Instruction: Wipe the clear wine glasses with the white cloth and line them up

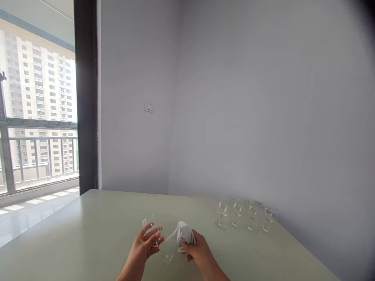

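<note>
My left hand (148, 241) has its fingers curled round the bowl of a clear stemmed glass (152, 230), which is tilted, its foot toward the lower right near the middle. A crumpled white cloth (183, 233) is gripped in my right hand (193, 246), just to the right of that glass. The cloth hangs beside the stem; whether it touches the glass is hard to tell. Both hands are above the pale green table (96, 234).
Several clear stemmed glasses stand upright in a row at the table's right back, the leftmost (222, 212) nearest my right hand and the rightmost (268, 216) by the right edge. Grey walls (234, 97) rise behind the table. A window (41, 97) is at the left.
</note>
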Demonstrator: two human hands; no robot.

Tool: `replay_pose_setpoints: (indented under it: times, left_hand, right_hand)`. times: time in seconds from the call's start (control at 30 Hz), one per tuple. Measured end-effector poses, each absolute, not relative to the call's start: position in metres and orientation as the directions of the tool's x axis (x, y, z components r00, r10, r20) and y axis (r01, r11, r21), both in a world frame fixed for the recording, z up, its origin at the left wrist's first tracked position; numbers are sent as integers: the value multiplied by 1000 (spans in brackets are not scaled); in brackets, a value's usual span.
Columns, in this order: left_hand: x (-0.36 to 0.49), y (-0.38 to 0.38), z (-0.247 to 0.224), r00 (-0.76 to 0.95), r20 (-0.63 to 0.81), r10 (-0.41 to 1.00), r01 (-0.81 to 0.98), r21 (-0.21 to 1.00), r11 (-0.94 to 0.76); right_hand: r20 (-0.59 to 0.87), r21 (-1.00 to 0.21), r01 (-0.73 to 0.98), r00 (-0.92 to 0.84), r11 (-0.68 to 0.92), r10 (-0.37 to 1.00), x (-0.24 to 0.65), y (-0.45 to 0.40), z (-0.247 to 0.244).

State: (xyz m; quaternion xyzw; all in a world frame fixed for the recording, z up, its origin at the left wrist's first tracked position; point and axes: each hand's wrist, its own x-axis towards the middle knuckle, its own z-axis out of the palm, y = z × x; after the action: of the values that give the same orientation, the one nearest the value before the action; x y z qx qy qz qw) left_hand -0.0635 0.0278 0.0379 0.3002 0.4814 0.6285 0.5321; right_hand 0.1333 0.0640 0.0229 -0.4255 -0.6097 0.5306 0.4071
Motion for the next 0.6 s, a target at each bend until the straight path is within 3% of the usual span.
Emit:
replay_pose_setpoints:
  times: [0.07,0.13,0.27,0.33,0.37,0.4,0.47,0.53,0.6]
  left_hand:
    - [-66,25,42,-307,-176,935,-383,922,47]
    - [-67,24,41,-344,-215,914,-413,909,58]
    - [-61,22,35,-231,-268,935,-479,868,130]
    - [-56,18,37,-119,-241,963,-480,863,156]
    - [-54,16,40,-72,-213,974,-483,862,152]
    - [-52,13,44,-33,-184,982,-494,858,144]
    - [-48,7,51,31,-124,992,-540,833,121]
    - [-46,4,56,89,-94,992,-606,785,129]
    - [-45,3,57,119,-103,988,-678,718,157]
  right_hand:
    - [183,-950,184,-322,251,929,141,61,36]
    - [343,-821,299,-421,486,840,140,54,43]
    - [567,-330,402,-639,854,520,112,47,19]
    - [645,-88,426,-664,901,377,100,48,3]
    - [670,-33,427,-662,903,337,97,48,0]
    - [687,-31,414,-652,910,320,97,47,1]
    - [701,-167,328,-623,930,346,102,42,13]
    - [674,-448,181,-574,875,464,111,35,33]
    - [552,-770,-8,-510,638,660,116,31,46]
